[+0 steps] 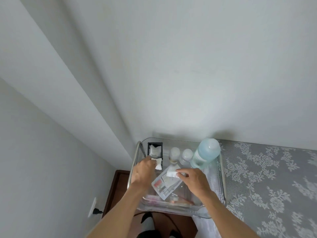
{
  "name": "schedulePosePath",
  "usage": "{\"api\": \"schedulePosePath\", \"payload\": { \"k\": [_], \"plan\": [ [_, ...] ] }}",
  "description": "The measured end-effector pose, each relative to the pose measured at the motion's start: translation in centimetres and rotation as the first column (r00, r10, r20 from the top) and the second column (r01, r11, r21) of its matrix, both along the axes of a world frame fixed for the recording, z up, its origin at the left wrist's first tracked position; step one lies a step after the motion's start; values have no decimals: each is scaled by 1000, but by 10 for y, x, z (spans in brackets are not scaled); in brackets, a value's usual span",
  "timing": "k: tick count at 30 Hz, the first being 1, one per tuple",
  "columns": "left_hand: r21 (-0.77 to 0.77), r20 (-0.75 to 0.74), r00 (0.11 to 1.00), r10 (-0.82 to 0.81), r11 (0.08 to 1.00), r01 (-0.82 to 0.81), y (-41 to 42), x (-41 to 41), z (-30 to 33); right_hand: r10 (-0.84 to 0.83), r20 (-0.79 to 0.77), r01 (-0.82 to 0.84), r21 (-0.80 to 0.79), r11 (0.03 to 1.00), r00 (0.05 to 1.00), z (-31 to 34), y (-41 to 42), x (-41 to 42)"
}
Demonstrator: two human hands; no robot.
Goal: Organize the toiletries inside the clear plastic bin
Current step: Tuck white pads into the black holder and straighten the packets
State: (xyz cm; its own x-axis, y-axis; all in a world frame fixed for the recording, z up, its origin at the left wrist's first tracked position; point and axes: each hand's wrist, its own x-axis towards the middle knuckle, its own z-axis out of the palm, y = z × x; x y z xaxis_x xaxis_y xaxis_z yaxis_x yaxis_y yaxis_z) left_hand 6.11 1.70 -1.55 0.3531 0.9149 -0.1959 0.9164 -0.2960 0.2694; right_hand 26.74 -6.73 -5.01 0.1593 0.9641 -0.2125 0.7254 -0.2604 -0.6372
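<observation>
The clear plastic bin [221, 179] sits at the corner of a lace-covered surface, against the wall. At its far left stands a small black holder [154, 150] stuffed with white pads. The left hand [143, 170] reaches toward it, fingers pinched on a white pad [158, 164] just at the holder's front edge. I'd say the pad should go in upright and flat against the others, not crumpled. In the middle lies a flat packet [165, 183], with two small bottles [180, 156] behind it. The right hand [195, 179] pinches another small white piece [172, 174] over the packet. At the right stands a tall blue bottle [205, 154]; best keep elbows clear of it.
</observation>
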Motion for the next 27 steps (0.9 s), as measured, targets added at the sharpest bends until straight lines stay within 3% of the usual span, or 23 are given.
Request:
{"api": "schedulePosePath", "payload": {
  "k": [7, 12, 19, 22, 25, 27],
  "plan": [
    [64, -114, 993, 14, 998, -7, 55, 16, 16, 10, -25, -10, 32, 999, 1000, 7, -7, 0],
    [-36, -192, 981, 8, 999, -15, 65, 27, 8, 19, 9, -19, 23, 1000, 1000, 1, -13, 2],
    [-91, -61, 997, 54, 994, -60, 59, 31, 9, 19, -26, -17, 56, 998, 999, 17, 2, 4],
    [115, 108, 994, -15, 993, 3, 53, 17, 11, 31, -68, -25, 92, 995, 997, 30, 18, 1],
    [305, 249, 968, 18, 948, -96, 42, -9, 12, 37, -83, -26, 132, 991, 996, 42, 43, -5],
    [296, 262, 962, 76, 943, -155, 33, -30, 11, 62, -93, -46, 161, 986, 994, 48, 60, -12]
  ]
}}
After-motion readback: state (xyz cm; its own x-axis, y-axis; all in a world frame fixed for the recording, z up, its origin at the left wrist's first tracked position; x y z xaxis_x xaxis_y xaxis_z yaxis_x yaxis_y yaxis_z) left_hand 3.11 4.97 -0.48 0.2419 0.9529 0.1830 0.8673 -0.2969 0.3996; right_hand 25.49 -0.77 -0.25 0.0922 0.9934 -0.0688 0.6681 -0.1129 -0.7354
